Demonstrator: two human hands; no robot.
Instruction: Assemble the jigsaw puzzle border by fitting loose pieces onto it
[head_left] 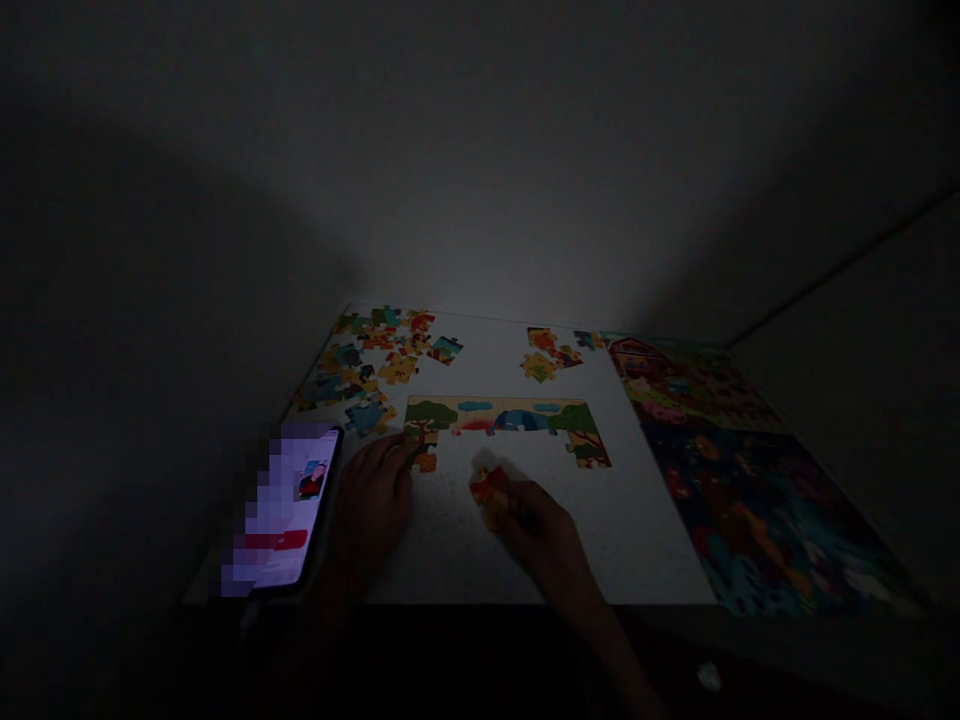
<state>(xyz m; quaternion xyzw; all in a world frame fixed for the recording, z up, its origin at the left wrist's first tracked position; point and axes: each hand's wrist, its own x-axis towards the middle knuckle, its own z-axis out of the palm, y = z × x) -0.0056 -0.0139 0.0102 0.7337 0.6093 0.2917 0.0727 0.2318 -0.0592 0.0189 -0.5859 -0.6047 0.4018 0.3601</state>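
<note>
A partly joined jigsaw puzzle (517, 418) lies on the white table, with a top row of trees, clouds and a blue tent and short legs down both sides. My left hand (379, 490) rests palm down at the puzzle's left leg, its fingertips touching or just beside the tree piece there; the fingers are stretched and hold nothing. Below the gap in the puzzle, my right hand (544, 525) pinches a red and yellow puzzle piece (489, 488) between thumb and fingers, slightly above the table. The lighting is dim, so finger details are faint.
Loose puzzle pieces (367, 360) are heaped at the back left, and a smaller group of pieces (551, 352) lies at the back right. A lit phone (296, 520) is left of my left hand. Colourful picture sheets (750, 480) cover the table's right side. A pale wall (495, 200) stands behind.
</note>
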